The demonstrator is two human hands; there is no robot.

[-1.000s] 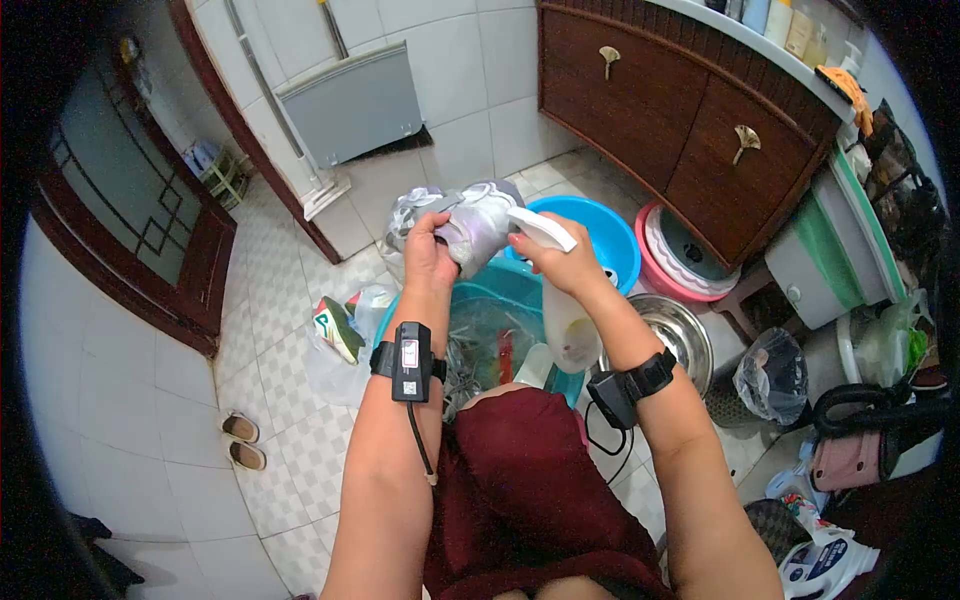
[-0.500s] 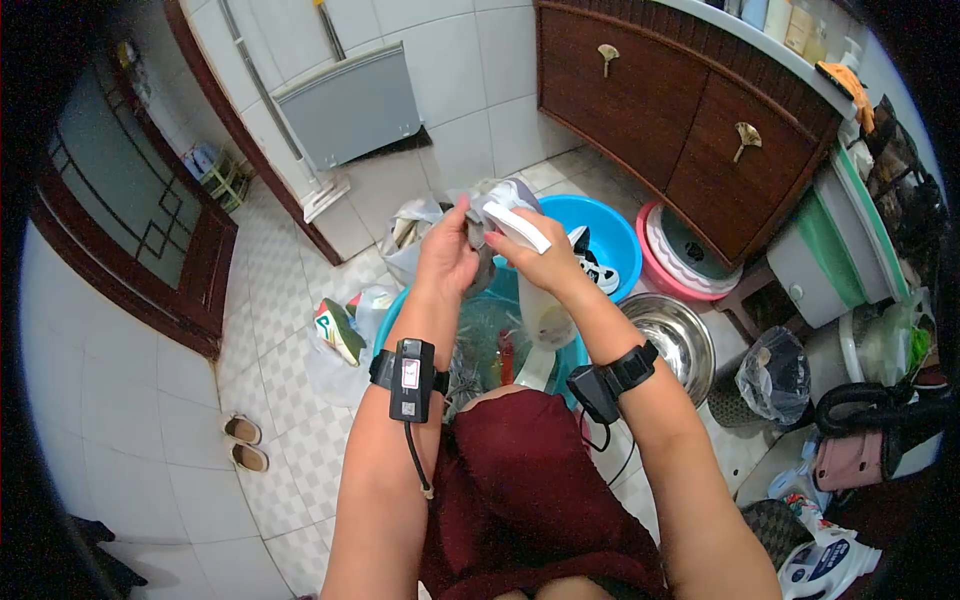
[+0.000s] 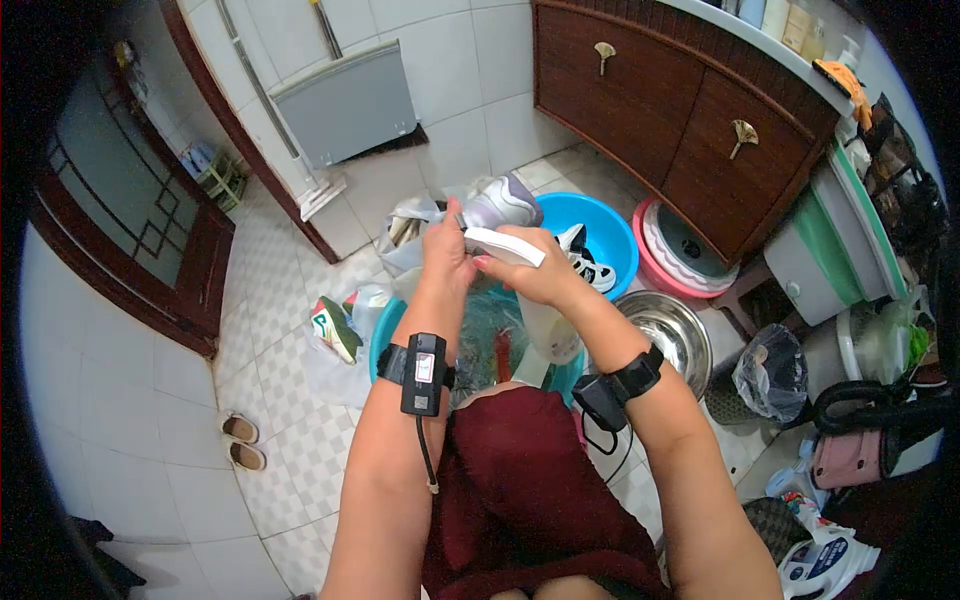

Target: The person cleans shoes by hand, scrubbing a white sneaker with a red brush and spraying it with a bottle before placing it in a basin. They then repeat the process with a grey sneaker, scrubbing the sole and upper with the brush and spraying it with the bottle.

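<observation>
My left hand (image 3: 446, 250) is closed at the near end of a pale grey and lilac sneaker (image 3: 503, 203), its fingertips partly hidden. Close beside it, my right hand (image 3: 535, 268) grips a spray bottle with a white trigger head (image 3: 505, 246) and a translucent body (image 3: 552, 335). The nozzle end points toward my left hand. Below both hands is a teal basin (image 3: 388, 325) lined with clear plastic, with a red item (image 3: 503, 352) in it.
A blue basin (image 3: 612, 222) holds black and white shoes (image 3: 590, 262). Right of it are pink basins (image 3: 650, 262) and a steel bowl (image 3: 680, 330). A green and white shoe (image 3: 335, 330) lies left on plastic. Brown cabinets (image 3: 640, 90) stand ahead; a lined bin (image 3: 772, 375) is at right.
The sneaker has turned and shows more of its side beyond my hands. The spray head has moved slightly left and down, and is tilted flatter.
</observation>
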